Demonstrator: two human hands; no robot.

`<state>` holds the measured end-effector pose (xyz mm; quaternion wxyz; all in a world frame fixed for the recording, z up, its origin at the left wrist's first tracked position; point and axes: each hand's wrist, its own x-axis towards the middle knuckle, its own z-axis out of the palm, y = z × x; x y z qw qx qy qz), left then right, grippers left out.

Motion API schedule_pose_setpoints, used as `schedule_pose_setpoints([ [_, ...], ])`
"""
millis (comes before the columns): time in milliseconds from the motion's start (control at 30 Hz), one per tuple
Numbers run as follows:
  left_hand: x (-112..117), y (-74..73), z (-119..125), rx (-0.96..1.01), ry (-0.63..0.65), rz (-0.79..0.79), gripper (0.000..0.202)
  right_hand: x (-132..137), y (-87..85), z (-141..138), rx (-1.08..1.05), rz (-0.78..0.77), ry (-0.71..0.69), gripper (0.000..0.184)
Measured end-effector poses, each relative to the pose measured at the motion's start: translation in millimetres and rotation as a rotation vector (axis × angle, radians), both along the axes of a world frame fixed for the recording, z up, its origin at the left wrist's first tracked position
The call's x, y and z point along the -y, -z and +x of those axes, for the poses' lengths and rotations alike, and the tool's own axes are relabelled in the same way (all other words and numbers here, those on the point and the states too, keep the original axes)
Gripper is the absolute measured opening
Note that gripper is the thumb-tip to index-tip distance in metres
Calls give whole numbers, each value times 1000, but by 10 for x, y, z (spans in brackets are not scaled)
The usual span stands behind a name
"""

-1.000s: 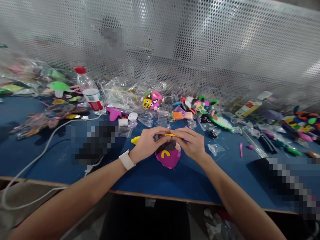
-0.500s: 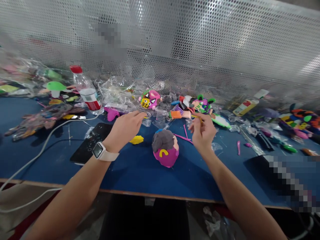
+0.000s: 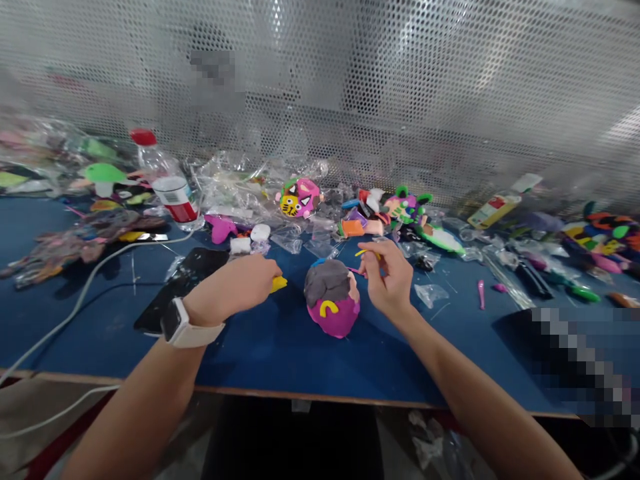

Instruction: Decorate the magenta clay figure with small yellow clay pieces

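Observation:
My left hand [image 3: 237, 285], with a watch [image 3: 176, 321] on its wrist, is closed at the lump of yellow modelling clay [image 3: 279, 285], its fingers covering part of it. A thin strip of yellow clay [image 3: 361, 253] sticks out from the pinched fingers of my right hand [image 3: 389, 275]. Between the hands a rounded clay model [image 3: 334, 320] rests on the table, magenta below and dark grey on top. It bears a small curved yellow piece and a skin-coloured patch on its right side. Behind it, a pink modelling tool [image 3: 354, 271] is mostly hidden by my right hand.
A dark tablet [image 3: 165, 303] lies left, partly under my left forearm. Farther back stand a red-capped bottle [image 3: 173, 193], a pink-and-yellow cat-face model [image 3: 299, 198], a green-eared model [image 3: 406, 207] and plastic wrappers. A white cable [image 3: 93, 287] crosses the left side.
My left hand has come down and nearer, from behind the yellow lump onto it. My right hand has shifted left and nearer to the model, carrying the yellow strip.

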<state>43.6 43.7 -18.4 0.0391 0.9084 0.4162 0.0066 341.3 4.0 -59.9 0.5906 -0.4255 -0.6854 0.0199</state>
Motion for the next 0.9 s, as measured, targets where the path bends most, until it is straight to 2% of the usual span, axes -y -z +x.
schedule_pose_setpoints([
  [100, 55, -20, 37, -102, 5, -17, 27, -6, 7, 5, -23, -9, -10, 20],
  [200, 89, -21, 86, -100, -6, 52, 16, -2, 6, -1, -6, -4, -13, 20],
  [300, 106, -7, 170, -56, 16, 166, 20, 1, 10, -6, 7, -11, -14, 20],
  [400, 124, 20, 310, -71, -49, 277, 26, -7, 23, -4, -16, -31, -17, 20],
  [533, 140, 91, 507, -141, -155, 225, 43, -20, 41, 4, -29, -87, -17, 20],
  [633, 135, 148, 577, -105, -114, 242, 43, -28, 46, 9, -1, -138, -27, 21],
  [733, 131, 186, 587, -70, -127, 225, 41, -41, 45, 10, 21, -152, -29, 20],
  [900, 134, 262, 586, -126, -131, 220, 49, -39, 31, 5, -2, -197, -6, 25],
])
